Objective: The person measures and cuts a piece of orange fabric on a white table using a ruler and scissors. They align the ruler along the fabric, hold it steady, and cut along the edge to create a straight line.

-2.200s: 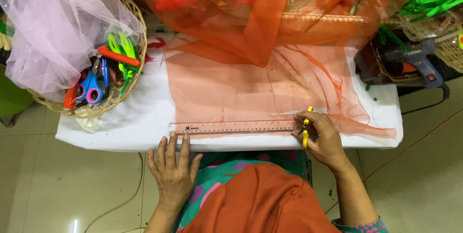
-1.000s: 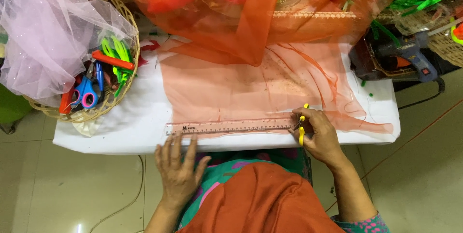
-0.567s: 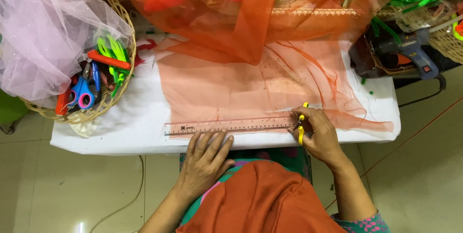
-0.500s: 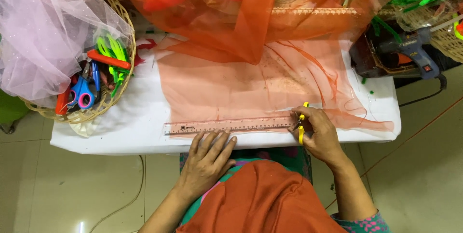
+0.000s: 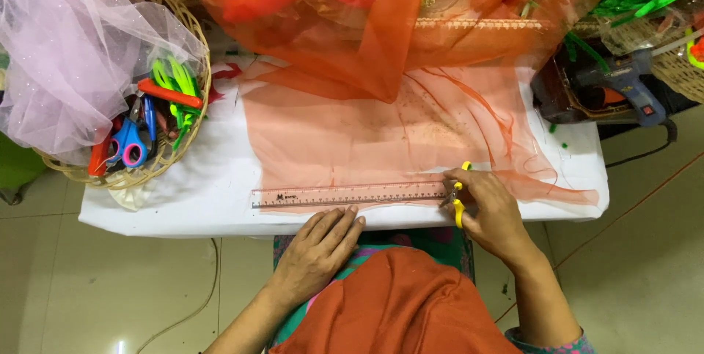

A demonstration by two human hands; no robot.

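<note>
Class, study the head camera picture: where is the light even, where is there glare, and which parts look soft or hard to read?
Head view: even light on the white table; a small glare spot on the floor tiles at the bottom left; sheer orange fabric veils what lies under it; ruler markings too small to read; right hand sharp.

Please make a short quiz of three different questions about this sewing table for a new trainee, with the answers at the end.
1. True or false: the clear ruler lies across the orange sheer fabric near the table's front edge.
2. Which tool does the right hand hold? A) glue gun B) yellow-handled scissors C) pencil
3. Fill in: the wicker basket with scissors and other tools stands on the ______ side of the table, seen from the person.

Key
1. True.
2. B: the yellow-handled scissors, at the ruler's right end.
3. Left. The left hand rests at the table edge, just below the ruler.
</note>
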